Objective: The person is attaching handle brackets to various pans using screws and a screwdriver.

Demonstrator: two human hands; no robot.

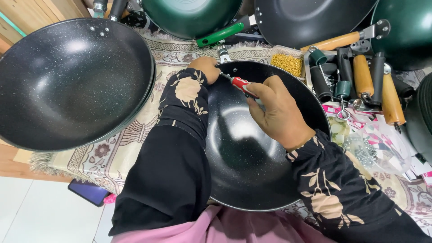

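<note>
To the person's right, clear plastic bags with pink and white printed cards (382,139) lay crumpled on the mat, one of them showing a heap of small silvery screws (362,153) through its film. Beyond these, a small open tray of fine yellow pieces (288,64) sat just beside a pile of loose pan handles (366,78), some of rounded tan wood, some of smooth black plastic, a couple capped in dark green with metal hooks.

In the person's lap rested a black, speckled non-stick wok (249,168), round, deep and glossy, catching a white glare at its middle. The right hand (276,112) was closed around a screwdriver with a red and white handle (243,85), its thin metal shaft angled toward the far inner wall of the wok near the rim. The left hand (204,67) gripped that far rim, fingers curled over the edge right where a metal handle bracket (223,54) stuck out. Both arms wore black sleeves printed with tan flowers, above a pink cloth.

On the left, a stack of matching black speckled woks (74,81) lay tilted on a fringed, patterned beige woven mat (121,153). Dark green woks with a bright green handle (222,33) and another black wok (306,20) crowded the far side. A dark blue phone (90,192) poked out from under the mat's edge, on the white tiled floor
</note>
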